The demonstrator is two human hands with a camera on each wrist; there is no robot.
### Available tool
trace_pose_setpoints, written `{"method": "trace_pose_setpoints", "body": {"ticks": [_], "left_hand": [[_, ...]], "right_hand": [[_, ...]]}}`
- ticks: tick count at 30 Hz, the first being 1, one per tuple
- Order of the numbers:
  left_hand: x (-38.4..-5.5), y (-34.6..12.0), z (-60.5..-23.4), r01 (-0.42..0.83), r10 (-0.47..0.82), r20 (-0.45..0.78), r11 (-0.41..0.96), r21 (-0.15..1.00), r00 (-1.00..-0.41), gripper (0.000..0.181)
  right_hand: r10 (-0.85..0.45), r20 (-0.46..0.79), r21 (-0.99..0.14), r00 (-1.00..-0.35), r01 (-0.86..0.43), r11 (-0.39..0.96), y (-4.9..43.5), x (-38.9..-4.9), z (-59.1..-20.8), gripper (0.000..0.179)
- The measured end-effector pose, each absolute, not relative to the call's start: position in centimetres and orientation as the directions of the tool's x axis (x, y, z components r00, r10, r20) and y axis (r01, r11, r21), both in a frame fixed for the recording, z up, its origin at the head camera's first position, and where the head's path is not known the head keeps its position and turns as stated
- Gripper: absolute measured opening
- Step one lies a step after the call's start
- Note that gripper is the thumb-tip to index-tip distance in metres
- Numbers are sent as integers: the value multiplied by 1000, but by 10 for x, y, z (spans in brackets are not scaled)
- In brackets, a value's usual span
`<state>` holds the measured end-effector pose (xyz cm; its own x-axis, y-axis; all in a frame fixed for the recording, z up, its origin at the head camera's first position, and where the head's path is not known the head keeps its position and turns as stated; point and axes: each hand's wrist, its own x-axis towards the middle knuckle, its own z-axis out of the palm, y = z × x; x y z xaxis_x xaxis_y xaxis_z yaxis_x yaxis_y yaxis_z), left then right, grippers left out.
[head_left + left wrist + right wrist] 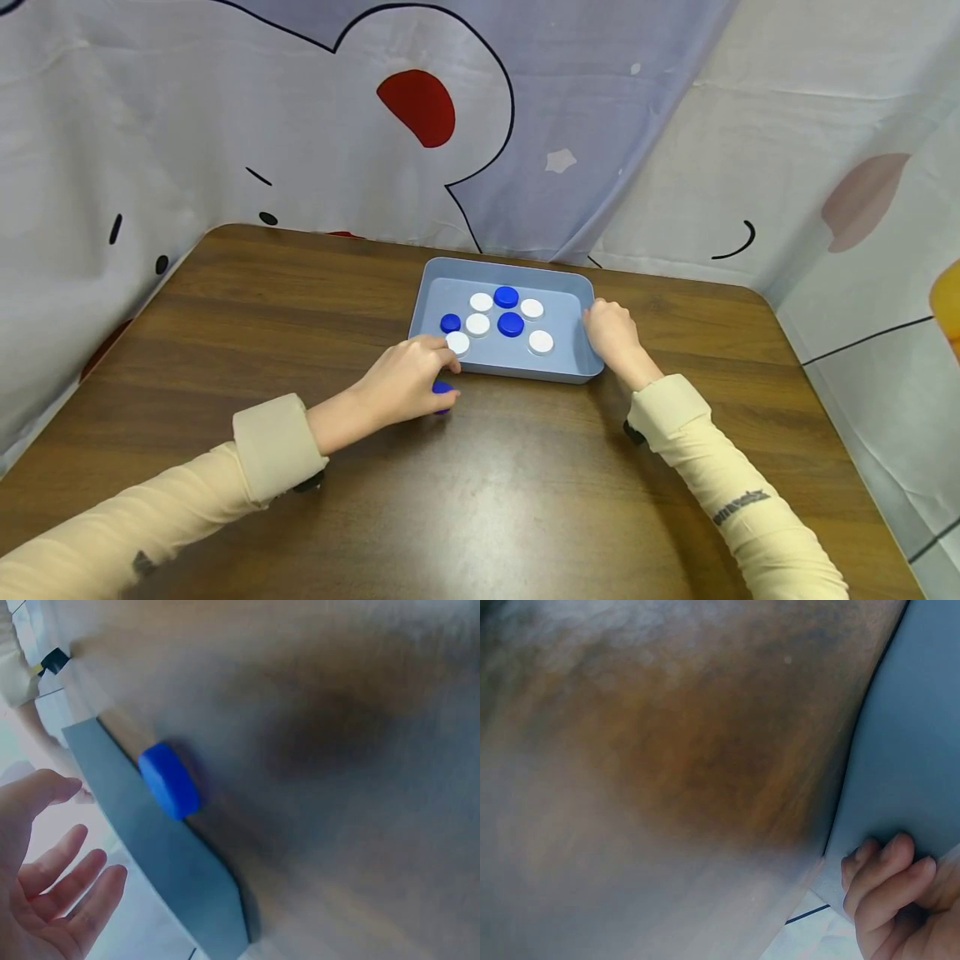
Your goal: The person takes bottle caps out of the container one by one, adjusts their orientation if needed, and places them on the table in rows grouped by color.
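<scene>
A shallow blue-grey tray (495, 364) lies on the table with several white bottle caps (541, 342) and 3 blue ones (511, 324) inside. One more blue bottle cap (169, 781) stands on the table outside the tray's near wall. My left hand (405, 379) hovers over this cap, partly covering it in the head view. In the left wrist view its thumb and fingers are spread, apart from the cap. At the tray's right end, my right hand (611, 333) grips the rim. Its curled fingers (885, 877) lie against the outer wall in the right wrist view; the thumb is hidden.
The brown wooden table (480, 500) has rounded far corners. A patterned curtain (300, 108) hangs behind it and along its sides. Something yellow (948, 304) shows at the right edge of the head view.
</scene>
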<state>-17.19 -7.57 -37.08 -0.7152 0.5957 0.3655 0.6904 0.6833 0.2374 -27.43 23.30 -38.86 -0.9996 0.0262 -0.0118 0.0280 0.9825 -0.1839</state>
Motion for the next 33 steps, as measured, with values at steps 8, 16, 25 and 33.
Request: {"method": "trace_pose_setpoints", "body": {"ticks": [8,16,25,33], "left_hand": [[-187,-75,-356,668,573,358,698,258,-737,27],[-201,-69,-352,662,585,313,690,293,-748,24],[-227,-67,-351,648,605,236,691,318,-761,25],[-246,-69,-354,635,624,148,706,314,-767,29]], "right_hand": [[33,-11,-176,-999,34,984,234,-275,-388,35],[41,-23,-176,-999,44,983,234,-277,-388,36],[8,32,-169,-999,3,986,235,-274,-390,34],[3,47,-169,-999,-5,986,233,-273,-390,34]]}}
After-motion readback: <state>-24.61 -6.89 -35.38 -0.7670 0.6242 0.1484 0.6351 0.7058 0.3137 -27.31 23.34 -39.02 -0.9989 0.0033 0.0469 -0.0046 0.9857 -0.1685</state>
